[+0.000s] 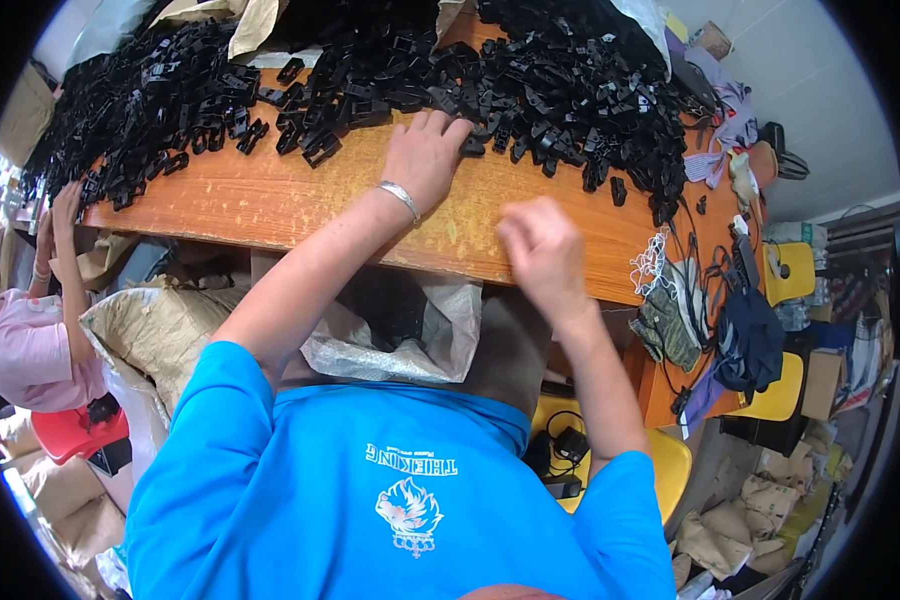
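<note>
A big heap of small black plastic parts [370, 70] covers the far half of an orange wooden table [260, 200]. My left hand [425, 155] lies palm down at the near edge of the heap, fingertips touching the black pieces; a silver bracelet sits on the wrist. My right hand [540, 250] hovers above the table's near edge, blurred, fingers curled together; whether it holds a small piece I cannot tell. A clear plastic bag [410, 335] hangs open below the table edge, between my arms, with dark pieces inside.
Another person in pink [30, 340] sits at the left, a hand raised to the table end. Brown paper sacks [150, 330] stand below left. Cables, cloths and bags [710, 300] crowd the table's right end. Yellow chairs [660, 460] are at the right.
</note>
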Demonstrator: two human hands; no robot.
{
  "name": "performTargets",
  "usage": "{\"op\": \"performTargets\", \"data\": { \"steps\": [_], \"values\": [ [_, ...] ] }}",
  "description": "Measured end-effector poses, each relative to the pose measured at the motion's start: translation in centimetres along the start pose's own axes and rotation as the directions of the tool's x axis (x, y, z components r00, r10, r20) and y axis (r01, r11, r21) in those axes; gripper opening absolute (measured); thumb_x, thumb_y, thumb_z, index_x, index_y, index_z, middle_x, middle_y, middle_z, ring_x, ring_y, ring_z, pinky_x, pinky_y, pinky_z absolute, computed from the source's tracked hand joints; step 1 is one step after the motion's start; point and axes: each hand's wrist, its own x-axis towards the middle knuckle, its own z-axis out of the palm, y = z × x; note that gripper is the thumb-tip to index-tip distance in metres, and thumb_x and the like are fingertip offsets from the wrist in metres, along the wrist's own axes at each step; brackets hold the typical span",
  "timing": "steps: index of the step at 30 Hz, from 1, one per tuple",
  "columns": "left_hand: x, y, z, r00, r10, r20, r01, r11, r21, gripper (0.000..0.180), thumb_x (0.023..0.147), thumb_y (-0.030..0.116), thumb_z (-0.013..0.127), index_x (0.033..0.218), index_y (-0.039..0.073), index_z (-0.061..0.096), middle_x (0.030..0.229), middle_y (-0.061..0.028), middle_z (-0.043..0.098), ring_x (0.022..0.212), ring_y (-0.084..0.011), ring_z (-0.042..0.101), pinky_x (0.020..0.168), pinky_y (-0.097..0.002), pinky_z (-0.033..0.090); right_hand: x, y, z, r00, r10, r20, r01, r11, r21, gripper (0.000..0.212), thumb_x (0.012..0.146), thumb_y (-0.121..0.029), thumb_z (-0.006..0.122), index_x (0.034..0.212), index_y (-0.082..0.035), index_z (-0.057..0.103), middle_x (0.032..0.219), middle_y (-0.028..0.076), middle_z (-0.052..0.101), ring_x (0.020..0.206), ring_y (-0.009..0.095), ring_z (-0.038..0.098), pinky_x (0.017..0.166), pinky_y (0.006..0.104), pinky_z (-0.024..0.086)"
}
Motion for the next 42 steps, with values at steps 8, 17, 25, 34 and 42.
{"op": "performTargets", "data": {
  "steps": [8,17,25,34,42],
  "values": [
    [-1.5,2.7,0.1,0.998,0.068,0.011,-0.065,0.981,-0.184,0.045,0.089,0.005,0.076,0.132,0.012,0.066,0.122,-0.0126,0.066,0.118,-0.0346,0.061,0.099,-0.0455,0.053,6.9,11.3,-0.8,0.994,0.092,-0.066,-0.111,0.901,-0.420,0.037,0.090,0.007,0.070,0.124,-0.007,0.075,0.124,0.012,0.067,0.102,0.035,0.073,0.086,0.0462,0.062],
    [-0.9,3.7,0.0,0.978,0.186,-0.096,-0.207,0.927,-0.314,0.020,0.084,0.006,0.081,0.102,0.007,0.074,0.121,-0.0082,0.070,0.119,-0.0311,0.062,0.102,-0.0425,0.052,6.2,10.1,-2.2,0.992,0.112,0.061,-0.073,0.893,-0.444,0.024,0.089,-0.010,0.082,0.106,-0.004,0.067,0.110,0.014,0.067,0.099,0.036,0.072,0.084,0.0465,0.061],
    [-1.3,4.9,-0.3,0.947,0.312,-0.076,-0.319,0.940,-0.121,0.015,0.085,0.015,0.077,0.100,0.013,0.072,0.111,-0.0001,0.069,0.109,-0.0233,0.062,0.091,-0.0381,0.047,2.1,6.3,-2.6,0.953,0.301,0.027,-0.294,0.944,-0.151,0.030,0.085,-0.019,0.090,0.097,-0.003,0.067,0.083,0.017,0.075,0.077,0.036,0.075,0.070,0.0465,0.058],
    [-0.7,6.4,0.0,0.925,0.379,-0.035,-0.380,0.923,-0.054,0.019,0.086,0.013,0.071,0.105,0.015,0.072,0.103,-0.0001,0.067,0.102,-0.0220,0.062,0.089,-0.0385,0.046,-0.8,5.1,-3.1,0.915,0.385,0.120,-0.368,0.919,-0.143,0.034,0.082,-0.016,0.091,0.096,-0.002,0.063,0.088,0.019,0.072,0.084,0.039,0.073,0.073,0.0485,0.056],
    [-1.4,6.3,-1.8,0.944,0.239,0.229,-0.236,0.971,-0.038,0.016,0.087,0.012,0.071,0.101,0.012,0.079,0.098,-0.0051,0.071,0.101,-0.0267,0.067,0.087,-0.0397,0.053,-0.7,4.8,-3.4,0.931,0.331,0.154,-0.300,0.934,-0.194,0.033,0.082,-0.014,0.089,0.096,-0.002,0.062,0.092,0.019,0.069,0.088,0.040,0.071,0.076,0.0491,0.056]
  ]
}}
